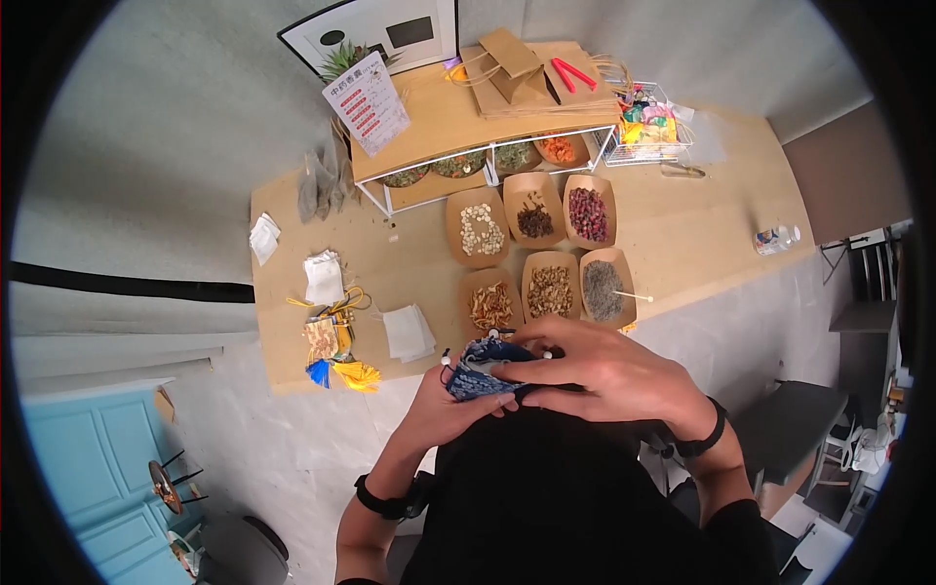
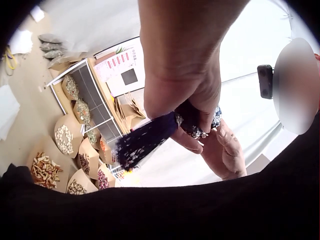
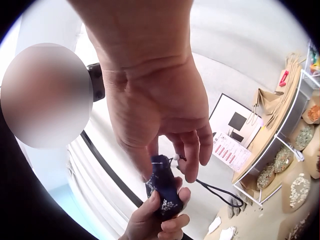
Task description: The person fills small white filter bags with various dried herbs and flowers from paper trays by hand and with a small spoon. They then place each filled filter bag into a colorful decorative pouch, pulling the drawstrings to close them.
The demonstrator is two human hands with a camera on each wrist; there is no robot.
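A dark blue patterned sachet pouch [image 1: 478, 375] is held in front of the body by my left hand [image 1: 439, 409], its thumb and fingers gripping the sides. Something white shows in the pouch's mouth. My right hand [image 1: 614, 375] is at that mouth, its nearly straight index finger reaching inside and its thumb close to the rim. A dark blue tassel [image 2: 150, 142] hangs from the pouch in the left wrist view. A dark cord loop [image 3: 220, 192] and a white bead [image 3: 176, 157] are at the pouch's top in the right wrist view.
Paper trays of dried herbs stand on the table, one with grey bits [image 1: 603, 290] nearest my right hand. White packets [image 1: 409, 332] and tasselled pouches [image 1: 330, 336] lie at left. Behind are a wooden shelf [image 1: 429, 107], a wire basket [image 1: 648, 151] and a small bottle [image 1: 775, 240].
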